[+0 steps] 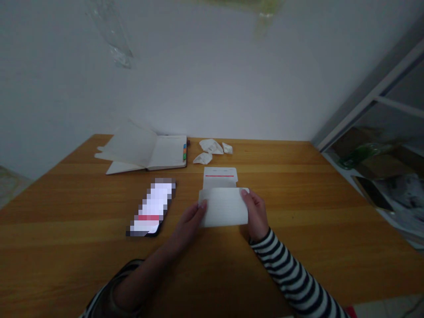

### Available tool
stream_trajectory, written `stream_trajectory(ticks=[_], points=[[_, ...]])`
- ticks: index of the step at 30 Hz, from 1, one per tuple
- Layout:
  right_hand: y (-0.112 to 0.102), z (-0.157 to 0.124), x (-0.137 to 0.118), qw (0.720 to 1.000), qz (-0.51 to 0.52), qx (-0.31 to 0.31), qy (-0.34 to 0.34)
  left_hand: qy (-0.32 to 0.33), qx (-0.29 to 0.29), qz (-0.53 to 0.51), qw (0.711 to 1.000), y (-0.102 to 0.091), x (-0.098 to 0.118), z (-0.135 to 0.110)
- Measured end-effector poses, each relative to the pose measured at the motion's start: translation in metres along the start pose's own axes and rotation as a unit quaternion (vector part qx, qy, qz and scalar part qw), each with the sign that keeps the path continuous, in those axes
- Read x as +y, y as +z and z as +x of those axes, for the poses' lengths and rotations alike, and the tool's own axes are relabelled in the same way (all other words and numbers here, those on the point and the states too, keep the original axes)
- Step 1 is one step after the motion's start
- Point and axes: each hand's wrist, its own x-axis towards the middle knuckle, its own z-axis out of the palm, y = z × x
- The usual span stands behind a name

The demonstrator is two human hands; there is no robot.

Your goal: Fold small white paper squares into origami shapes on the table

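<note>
A white sheet of paper point(225, 210) with faint lines is held up in front of me by both hands. My left hand point(192, 215) grips its left edge, thumb on the near face. At the upper right corner my right hand point(256, 210) pinches it, thumb in front; the fingers behind are hidden. Just beyond, a second white paper point(220, 174) with a red line across it lies on the table, its near part covered by the held sheet.
The wooden table point(291, 190) meets a white wall. A phone point(154, 207) with a lit screen lies left of my hands. An open notebook point(168, 152) with colored tabs is at the back left. Crumpled papers point(211, 146) lie behind; a shelf point(377, 154) holds items at right.
</note>
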Motion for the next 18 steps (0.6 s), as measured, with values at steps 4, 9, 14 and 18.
stream_trajectory(ticks=[4, 9, 14, 18], points=[[-0.0027, 0.0012, -0.0036, 1.000, 0.002, -0.018, 0.000, 0.007, 0.011, -0.003, 1.000, 0.0010, 0.0037, -0.0018], [-0.0058, 0.0028, -0.0030, 1.000, -0.023, -0.015, -0.002, 0.005, 0.010, -0.002, 1.000, 0.0024, 0.0086, -0.0047], [-0.0062, 0.0034, -0.0024, 0.999, -0.030, -0.020, -0.002, 0.013, 0.016, 0.003, 1.000, 0.0022, 0.0070, -0.0035], [-0.0070, 0.0045, -0.0036, 0.999, -0.043, -0.009, -0.007, 0.020, 0.019, 0.009, 1.000, 0.0020, 0.0060, -0.0026]])
